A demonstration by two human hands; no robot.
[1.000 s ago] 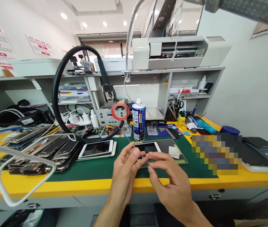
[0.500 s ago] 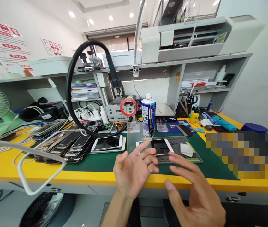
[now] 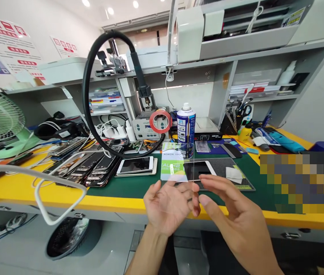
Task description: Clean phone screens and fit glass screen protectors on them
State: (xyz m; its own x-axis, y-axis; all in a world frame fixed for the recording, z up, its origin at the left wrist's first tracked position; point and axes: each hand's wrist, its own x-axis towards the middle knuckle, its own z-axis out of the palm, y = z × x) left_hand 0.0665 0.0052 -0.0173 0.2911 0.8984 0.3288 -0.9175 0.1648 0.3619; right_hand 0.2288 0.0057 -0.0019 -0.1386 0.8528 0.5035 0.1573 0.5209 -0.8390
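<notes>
My left hand (image 3: 170, 208) is palm up, holding a clear glass screen protector (image 3: 176, 160) by its edges between thumb and curled fingers. Green and white mirrored lettering reflects in the pane. Close by on the right, my right hand (image 3: 233, 214) hovers with thumb and fingers apart, its fingertips near the pane's right edge. Partly seen through the glass, a white-framed tablet (image 3: 200, 169) lies on a dark perforated mat (image 3: 244, 179). A white cloth or wipe (image 3: 233, 175) rests to the tablet's right.
Behind the tablet stands a blue spray can (image 3: 186, 126). To the left lie another white tablet (image 3: 136, 165) and stacked phone parts (image 3: 93, 168). A hot-air station (image 3: 143, 128) with a looping black hose and a roll of red tape (image 3: 160, 121) are at the back. A white cable bracket (image 3: 40, 202) juts in front.
The view has shifted, with the bench appearing higher. The glass pane now reflects coloured lettering. My right hand has come nearer to my left hand and the pane.
</notes>
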